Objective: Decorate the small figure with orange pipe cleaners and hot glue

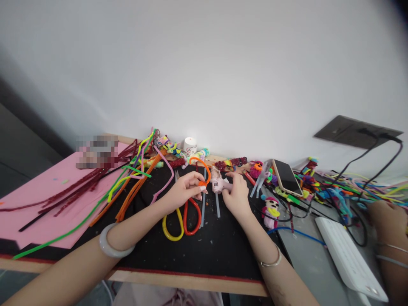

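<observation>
My left hand [185,189] pinches an orange pipe cleaner [208,169], whose lower end is coiled at the fingertips and whose free end arches up. Thumb and fingers of my right hand [237,193] are closed around the handle of a pale pink hot glue gun [218,185]. A translucent glue stick [218,209] pokes out behind the gun toward me. Scissors with one yellow and one red handle [185,219] lie just below my left hand, blades partly hidden by it.
Pipe cleaners [127,191] spread across a pink sheet [57,182] at left. A white paper cup [190,145] stands by the wall. At right are a phone [287,176], a penguin-like figure [270,211], a white power strip [349,257], cables and another person's hand [389,221].
</observation>
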The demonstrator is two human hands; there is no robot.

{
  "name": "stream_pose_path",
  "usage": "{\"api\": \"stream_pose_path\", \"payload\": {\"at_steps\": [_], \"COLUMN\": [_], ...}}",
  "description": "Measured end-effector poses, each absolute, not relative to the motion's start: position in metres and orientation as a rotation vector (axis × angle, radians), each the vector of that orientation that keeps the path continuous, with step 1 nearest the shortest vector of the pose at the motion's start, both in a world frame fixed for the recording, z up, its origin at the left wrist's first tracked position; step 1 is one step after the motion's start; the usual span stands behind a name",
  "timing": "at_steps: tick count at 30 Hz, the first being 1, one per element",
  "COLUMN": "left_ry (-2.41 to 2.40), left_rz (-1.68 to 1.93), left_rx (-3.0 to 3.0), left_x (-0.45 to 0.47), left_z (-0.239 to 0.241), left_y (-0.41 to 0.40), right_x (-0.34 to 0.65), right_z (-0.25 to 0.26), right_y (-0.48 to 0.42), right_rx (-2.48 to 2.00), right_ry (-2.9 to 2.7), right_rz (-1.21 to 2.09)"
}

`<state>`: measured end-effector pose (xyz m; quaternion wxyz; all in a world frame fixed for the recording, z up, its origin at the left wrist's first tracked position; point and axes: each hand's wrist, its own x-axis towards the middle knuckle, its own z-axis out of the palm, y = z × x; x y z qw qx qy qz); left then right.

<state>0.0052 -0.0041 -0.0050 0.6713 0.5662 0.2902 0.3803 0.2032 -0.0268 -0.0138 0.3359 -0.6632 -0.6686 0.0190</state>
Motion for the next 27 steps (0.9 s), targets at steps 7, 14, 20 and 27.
{"api": "stream_pose_path", "payload": {"at_steps": [7,14,20,27], "left_ry": [0.674,0.677,0.668,0.694], "left_rz": [0.884,0.931,0.972,0.988], "left_rx": [1.243,1.206,1.137,1.090], "left_x": [0.004,0.002,0.000,0.000], "left_z": [-0.006,-0.008,-0.012,-0.009], "left_y": [-0.002,0.001,0.004,0.005], "right_x": [0.210,0.220,0.217,0.223], "right_z": [-0.018,-0.021,-0.019,-0.028], "right_y": [-0.024,-0.015,-0.015,-0.010], "right_rx": [-1.967,-1.784,-1.520,-1.319], "right_ry": [-1.886,-1.846,-1.511,-1.376], "right_rz": [0.051,0.150,0.544,0.939]}}
